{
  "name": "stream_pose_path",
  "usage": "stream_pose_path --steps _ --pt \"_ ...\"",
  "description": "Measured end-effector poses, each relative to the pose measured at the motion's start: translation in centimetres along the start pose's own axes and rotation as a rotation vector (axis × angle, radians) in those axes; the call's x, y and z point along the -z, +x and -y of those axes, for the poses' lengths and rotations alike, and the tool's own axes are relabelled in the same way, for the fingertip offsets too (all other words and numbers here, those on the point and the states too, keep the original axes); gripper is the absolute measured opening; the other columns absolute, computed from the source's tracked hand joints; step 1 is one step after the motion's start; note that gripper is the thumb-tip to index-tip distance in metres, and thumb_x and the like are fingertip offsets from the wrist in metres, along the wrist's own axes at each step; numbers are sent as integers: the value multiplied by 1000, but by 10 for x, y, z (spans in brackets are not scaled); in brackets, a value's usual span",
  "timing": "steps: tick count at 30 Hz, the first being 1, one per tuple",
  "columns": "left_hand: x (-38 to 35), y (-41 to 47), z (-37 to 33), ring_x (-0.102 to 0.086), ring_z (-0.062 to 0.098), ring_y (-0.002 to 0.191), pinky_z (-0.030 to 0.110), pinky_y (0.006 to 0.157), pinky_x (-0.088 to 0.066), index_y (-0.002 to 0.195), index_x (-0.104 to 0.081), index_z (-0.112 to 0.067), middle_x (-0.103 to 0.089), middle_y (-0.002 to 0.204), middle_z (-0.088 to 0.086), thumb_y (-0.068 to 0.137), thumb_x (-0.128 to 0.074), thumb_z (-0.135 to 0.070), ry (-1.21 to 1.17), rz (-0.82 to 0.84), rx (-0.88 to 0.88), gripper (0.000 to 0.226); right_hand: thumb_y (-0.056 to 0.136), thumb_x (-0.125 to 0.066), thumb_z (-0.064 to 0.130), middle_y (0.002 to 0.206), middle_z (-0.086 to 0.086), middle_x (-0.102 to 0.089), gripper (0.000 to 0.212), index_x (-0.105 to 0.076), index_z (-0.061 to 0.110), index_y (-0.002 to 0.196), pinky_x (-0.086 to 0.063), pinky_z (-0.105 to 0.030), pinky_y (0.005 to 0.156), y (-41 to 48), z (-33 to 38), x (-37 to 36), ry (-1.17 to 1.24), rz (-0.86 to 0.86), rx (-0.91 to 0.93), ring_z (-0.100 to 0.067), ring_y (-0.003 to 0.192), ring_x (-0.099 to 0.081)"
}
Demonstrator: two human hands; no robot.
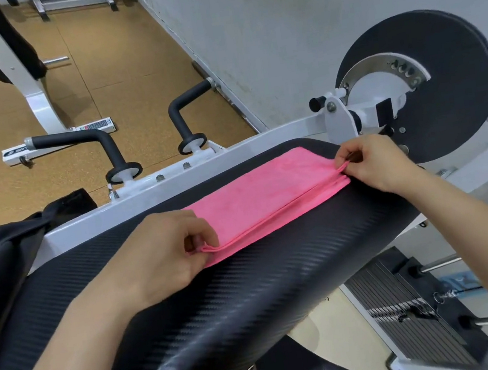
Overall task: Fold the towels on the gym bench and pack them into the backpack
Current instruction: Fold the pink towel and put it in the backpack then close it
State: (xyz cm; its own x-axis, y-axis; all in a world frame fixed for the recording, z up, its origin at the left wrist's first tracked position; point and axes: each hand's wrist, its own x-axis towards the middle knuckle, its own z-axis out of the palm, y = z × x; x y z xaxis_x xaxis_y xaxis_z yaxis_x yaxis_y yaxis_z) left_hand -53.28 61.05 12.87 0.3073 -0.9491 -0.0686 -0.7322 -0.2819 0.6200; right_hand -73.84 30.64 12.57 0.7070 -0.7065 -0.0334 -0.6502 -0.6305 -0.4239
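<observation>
— Where is the pink towel (264, 196)?
— Folded flat on the black padded tabletop (253, 302), stretched between both hands.
— And each grip?
— The left hand (164, 252) pinches the towel's near-left corner, fingers closed on its layered edges. The right hand (373, 163) pinches the far-right corner likewise.
— Any writing?
— A label on the white frame (58, 141) beyond the towel, too blurred to read.

A pale grey wall (292, 21) runs along the right. Left of it spreads a tan cork-patterned floor (125, 60). Against the wall hangs a black round disc (436, 41); left of that stand two black padded handles (73, 139) on white frames.
</observation>
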Motion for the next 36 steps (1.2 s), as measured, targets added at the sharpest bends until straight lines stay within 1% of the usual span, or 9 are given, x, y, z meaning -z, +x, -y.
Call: stream_pose_path --steps 7,10,13,20,22,25,27,30,36 --pt "-1 -3 6 -58 5 84 18 69 -47 74 -70 -37 -64 79 -14 72 -78 -8 -21 -34 35 30 75 -66 -7 86 4 -64 26 -69 18 72 -50 -34 80 -6 -7 -4 10 -99 118 -20 78 -62" --pt "2 -2 6 -59 3 78 19 68 -48 74 -71 -37 -63 81 -16 72 -79 -8 16 -57 11 30 72 -66 -12 90 5 -59 22 -71 10 74 -44 -28 72 -11 -9 -5 -84 -136 233 -18 72 -57" --pt "2 -3 6 -59 2 80 27 73 -51 76 -72 -36 -63 84 -16 74 -77 -8 48 -10 15 28 71 -64 -14 87 5 -60 24 -70 9 74 -41 -25 70 -14 -11 -3 -217 -65 349 -19 71 -56" --pt "-3 -5 14 -56 -4 89 12 75 -45 79 -75 -37 -64 85 -21 76 -77 -20 25 103 20 18 80 -57 1 102 8 -64 23 -71 17 89 -35 -23 62 -18 0 15 -453 144 349 -21 93 -61" --pt "-1 -5 14 -54 -4 94 15 84 -44 83 -74 -38 -60 95 -24 77 -77 -31 53 135 10 10 81 -56 12 112 9 -59 19 -72 19 88 -46 -30 70 -20 9 19 -549 181 362 -20 103 -56" --pt "-2 -4 12 -54 -1 98 21 90 -45 95 -67 -38 -57 103 -24 77 -76 -41 110 166 5 20 82 -53 26 122 6 -54 20 -69 17 89 -51 -39 78 -22 30 19 -759 240 392 -22 109 -53" --pt "-1 -4 9 -56 0 99 21 90 -45 107 -61 -37 -60 106 -23 81 -72 -38 148 167 23 28 83 -56 32 122 7 -56 23 -63 21 101 -50 -37 83 -24 42 13 -626 254 395 -19 107 -56" --pt "-5 -2 4 -58 4 107 22 94 -45 121 -58 -35 -64 116 -19 85 -60 -27 269 130 -14 37 82 -64 52 129 14 -55 48 -55 34 126 -45 -34 98 -26 52 4 -286 411 307 -9 116 -53" --pt "-22 10 -1 -62 19 102 37 85 -51 125 -50 -34 -64 113 -10 86 -46 -25 425 59 -33 41 77 -56 72 136 14 -51 68 -51 39 135 -38 -33 107 -16 53 -1 -369 528 295 -8 127 -46"
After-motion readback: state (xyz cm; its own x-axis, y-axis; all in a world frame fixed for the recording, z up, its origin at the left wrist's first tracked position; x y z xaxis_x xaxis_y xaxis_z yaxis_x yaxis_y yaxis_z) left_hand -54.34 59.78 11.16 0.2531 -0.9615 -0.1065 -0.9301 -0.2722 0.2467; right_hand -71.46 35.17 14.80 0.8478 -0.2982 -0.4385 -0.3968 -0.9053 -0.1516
